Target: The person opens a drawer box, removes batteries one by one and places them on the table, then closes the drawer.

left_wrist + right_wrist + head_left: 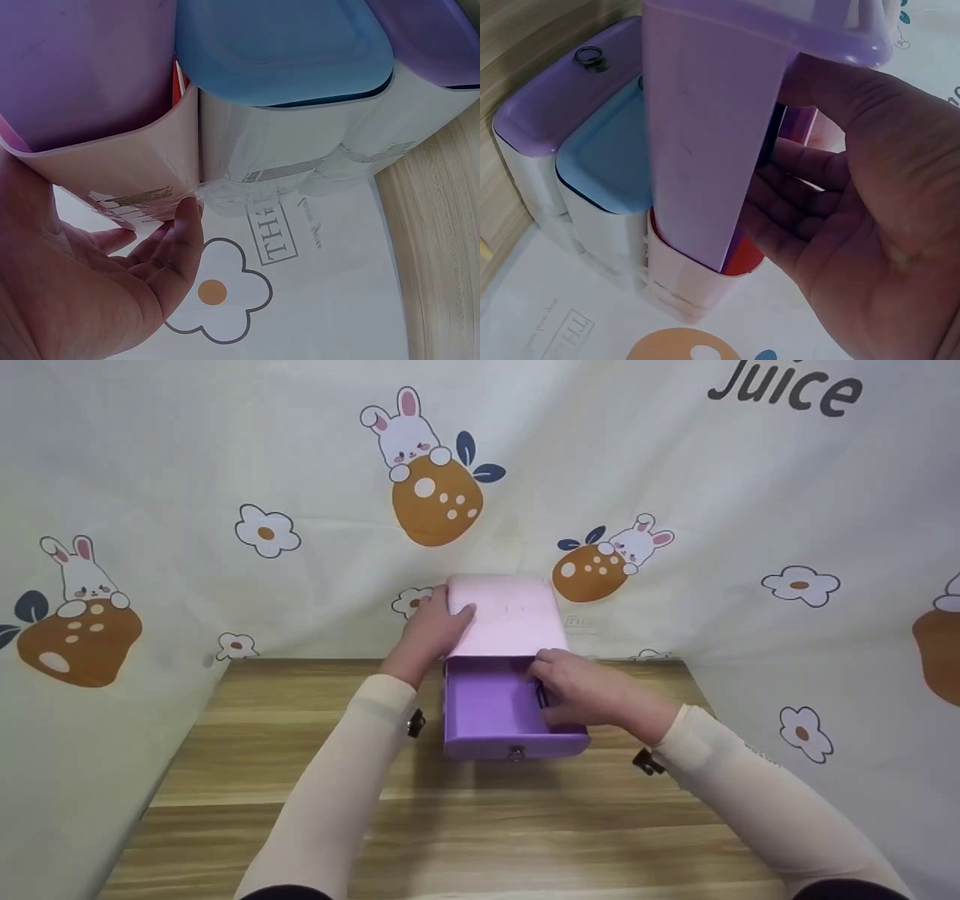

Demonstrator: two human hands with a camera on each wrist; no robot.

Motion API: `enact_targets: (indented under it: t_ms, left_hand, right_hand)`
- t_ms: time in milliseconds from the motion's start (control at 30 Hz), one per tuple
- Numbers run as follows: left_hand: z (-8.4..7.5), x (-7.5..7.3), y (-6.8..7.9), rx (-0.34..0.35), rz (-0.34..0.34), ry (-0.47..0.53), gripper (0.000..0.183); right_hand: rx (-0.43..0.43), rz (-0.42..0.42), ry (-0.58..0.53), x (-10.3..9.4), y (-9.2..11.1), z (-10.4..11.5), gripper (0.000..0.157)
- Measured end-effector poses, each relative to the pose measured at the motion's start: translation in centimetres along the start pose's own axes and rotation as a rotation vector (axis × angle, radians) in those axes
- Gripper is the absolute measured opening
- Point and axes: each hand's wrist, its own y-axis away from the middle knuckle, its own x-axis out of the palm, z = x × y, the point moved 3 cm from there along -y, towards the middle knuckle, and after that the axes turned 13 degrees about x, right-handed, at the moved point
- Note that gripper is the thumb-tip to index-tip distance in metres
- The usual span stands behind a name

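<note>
A small drawer cabinet with a pale pink top [506,619] stands against the back sheet. Its top purple drawer [487,705] is pulled out, with a small metal ring on its front. My left hand [435,626] holds the cabinet's left side, thumb over the top and fingers along the side wall. Inside the drawer's right side is my right hand [592,690], its thumb and fingers around a narrow black object [771,139]. Most of that object is hidden by the hand and the drawer wall. A bit of red [744,255] shows within the pink casing.
Below the open drawer, a blue drawer [292,49] and another purple drawer [570,90] are closed in their white casings. The cabinet stands on a wood-grain table [300,765]. A white sheet [322,442] with printed rabbits and flowers surrounds it.
</note>
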Motion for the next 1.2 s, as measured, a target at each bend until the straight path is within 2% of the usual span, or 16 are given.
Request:
enact_targets:
  t_ms: [233, 400, 567, 867, 1200]
  left_hand:
    - [0.0, 0.0, 0.0, -0.002, 0.005, 0.004, 0.087]
    - [-0.2, -0.1, 0.1, 0.006, 0.010, 0.013, 0.086]
    - [-0.2, -0.1, 0.1, 0.003, 0.005, 0.003, 0.087]
    - [-0.1, -0.1, -0.1, -0.008, 0.003, 0.017, 0.087]
    - [-0.1, -0.1, 0.0, -0.016, 0.015, 0.017, 0.087]
  right_hand:
    - [0.012, -0.011, -0.032, -0.6, 0.1, -0.4, 0.051]
    - [-0.031, -0.057, -0.042, -1.1, 0.3, -0.4, 0.048]
    - [-0.044, -0.066, -0.051, -1.6, 0.4, -0.6, 0.047]
    - [0.005, -0.082, -0.104, -3.4, 0.7, -1.1, 0.048]
    - [0.025, -0.096, -0.108, -4.2, 1.0, -1.4, 0.046]
